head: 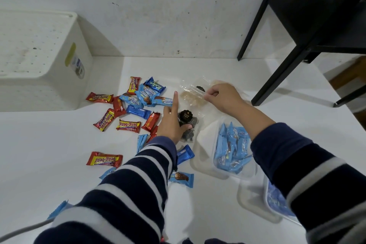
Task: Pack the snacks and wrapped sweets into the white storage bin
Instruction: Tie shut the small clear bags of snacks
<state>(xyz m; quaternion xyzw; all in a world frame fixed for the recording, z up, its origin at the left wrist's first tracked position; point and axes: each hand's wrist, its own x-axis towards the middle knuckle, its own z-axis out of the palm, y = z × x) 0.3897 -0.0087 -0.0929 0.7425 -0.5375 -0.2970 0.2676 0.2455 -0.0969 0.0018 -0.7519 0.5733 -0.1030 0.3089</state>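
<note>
The white storage bin [59, 49] stands at the far left against the wall. Several red and blue wrapped snack bars [128, 105] lie scattered on the white floor. My left hand [171, 123] grips a clear pack of dark striped cookies [189, 125] with a black label, its index finger pointing away from me. My right hand [223, 97] pinches the edge of a clear bag of pale crackers [193, 95]. A clear tub of blue wrapped sweets [231, 150] sits just in front of my right forearm.
A black metal shelf frame [297, 45] stands at the right, its legs on the floor. Another clear container with blue contents [277, 202] lies near my right sleeve. A grey cable [19, 232] runs at the bottom left.
</note>
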